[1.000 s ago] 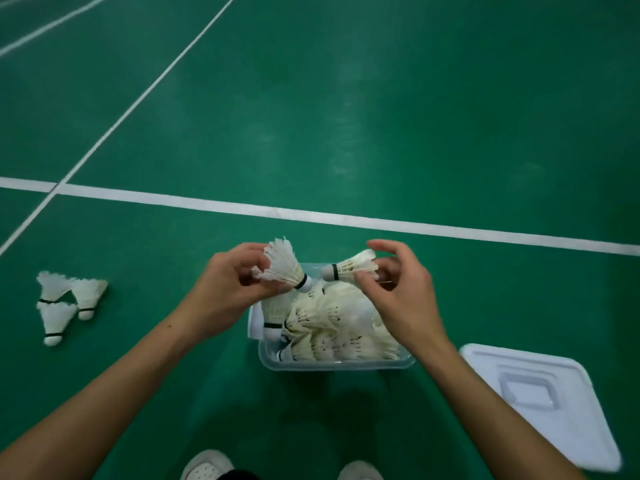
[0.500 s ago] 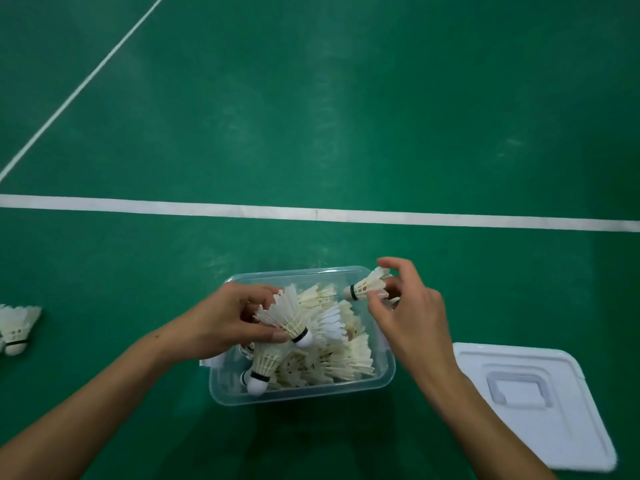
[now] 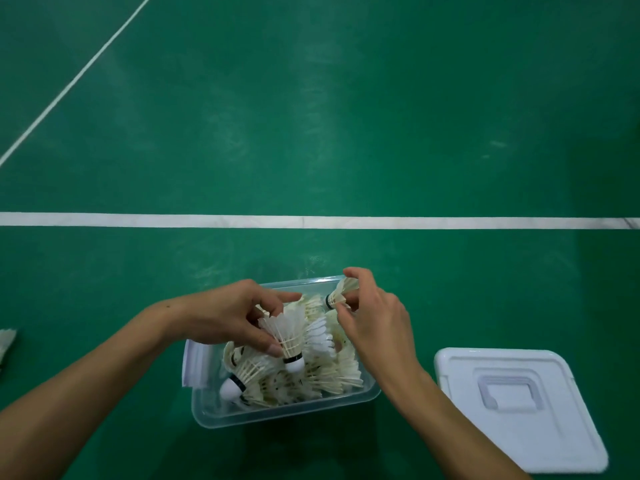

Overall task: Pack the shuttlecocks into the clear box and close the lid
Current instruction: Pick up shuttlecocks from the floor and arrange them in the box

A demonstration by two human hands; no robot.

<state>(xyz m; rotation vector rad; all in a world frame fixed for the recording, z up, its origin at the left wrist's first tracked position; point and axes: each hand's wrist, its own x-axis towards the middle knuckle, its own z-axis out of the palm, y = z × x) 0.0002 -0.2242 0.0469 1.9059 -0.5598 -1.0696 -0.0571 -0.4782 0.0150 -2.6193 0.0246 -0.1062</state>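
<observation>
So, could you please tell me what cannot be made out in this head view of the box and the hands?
- Number of shuttlecocks in the clear box: they overlap, and both hands cover part of the pile.
- Far right corner of the box: hidden behind the right hand.
- Shuttlecock on the floor: cut off by the left edge.
- White lid: its underside faces the floor.

floor: green, white lines | shuttlecocks: white, black bands | lid: white
</observation>
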